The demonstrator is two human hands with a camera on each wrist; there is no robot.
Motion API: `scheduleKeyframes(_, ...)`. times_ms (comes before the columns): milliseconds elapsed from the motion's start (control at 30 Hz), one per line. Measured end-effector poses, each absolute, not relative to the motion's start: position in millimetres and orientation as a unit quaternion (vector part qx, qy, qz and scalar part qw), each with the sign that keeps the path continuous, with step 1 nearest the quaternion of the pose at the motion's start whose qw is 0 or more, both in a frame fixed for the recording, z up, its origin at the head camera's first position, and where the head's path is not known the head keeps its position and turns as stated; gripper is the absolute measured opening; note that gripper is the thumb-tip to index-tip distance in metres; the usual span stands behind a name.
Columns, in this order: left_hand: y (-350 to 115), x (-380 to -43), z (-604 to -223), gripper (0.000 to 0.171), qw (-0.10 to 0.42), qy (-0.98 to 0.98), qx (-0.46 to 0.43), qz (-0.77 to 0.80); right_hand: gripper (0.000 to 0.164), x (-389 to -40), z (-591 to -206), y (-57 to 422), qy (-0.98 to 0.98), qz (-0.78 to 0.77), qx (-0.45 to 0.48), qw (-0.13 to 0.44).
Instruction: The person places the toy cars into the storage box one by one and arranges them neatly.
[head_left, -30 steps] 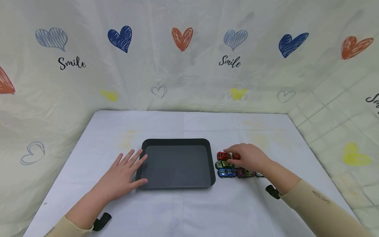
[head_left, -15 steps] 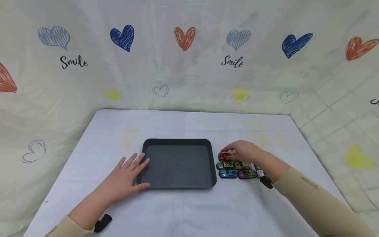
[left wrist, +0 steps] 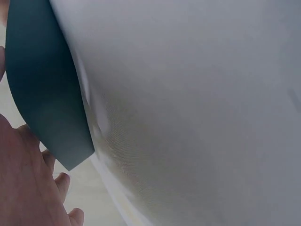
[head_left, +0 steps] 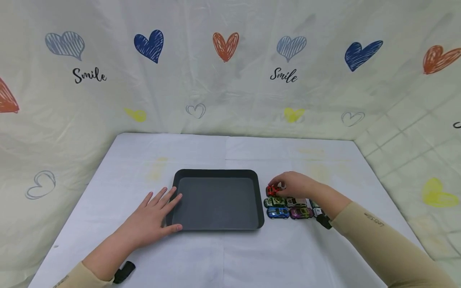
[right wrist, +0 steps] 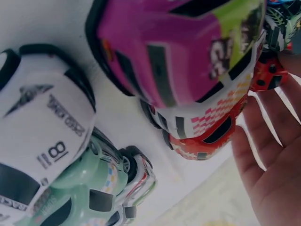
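My left hand [head_left: 149, 220] lies with fingers spread over the left edge of a dark grey tray [head_left: 216, 204]. In the left wrist view, the fingers sit along the outer side of the tray [left wrist: 47, 84]. To the right of the tray, my right hand [head_left: 297, 185] pinches a red toy car [head_left: 271, 191] between thumb and fingers, at the far left of a group of toy cars. Black spots show on this red car [right wrist: 269, 74] in the right wrist view. Part of the far row is hidden under my right hand.
Nearer rows hold a green patterned toy car [head_left: 274, 202], a blue one [head_left: 278, 213] and a purple one [head_left: 301, 213]. A white toy car [right wrist: 51, 108] and a mint green one [right wrist: 89, 179] stand further right. A white cloth [head_left: 223, 260] covers the table.
My right hand has shifted slightly, and its thumb has come from over the green car to the red car's side. The left hand stays at the tray. The head view has turned slightly.
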State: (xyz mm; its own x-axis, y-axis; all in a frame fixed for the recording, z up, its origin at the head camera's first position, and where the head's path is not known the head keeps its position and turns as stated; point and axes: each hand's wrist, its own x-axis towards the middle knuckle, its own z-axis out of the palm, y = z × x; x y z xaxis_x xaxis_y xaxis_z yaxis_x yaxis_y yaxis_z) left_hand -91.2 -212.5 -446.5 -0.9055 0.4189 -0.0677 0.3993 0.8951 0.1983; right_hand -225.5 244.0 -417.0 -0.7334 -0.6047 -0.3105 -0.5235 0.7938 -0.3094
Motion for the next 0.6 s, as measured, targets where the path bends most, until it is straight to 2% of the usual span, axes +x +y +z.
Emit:
scheduleKeyframes(333, -220, -95, -462, 0.093, 0.033, 0.972, 0.216, 0.083, 0.031, -235, -420, 248, 0.917, -0.175, -0.274, 0.231)
scheduleKeyframes(600, -215, -91, -449, 0.091, 0.042, 0.971, 0.212, 0.1, 0.036, -241, -411, 253, 0.918, -0.215, -0.232, 0.239)
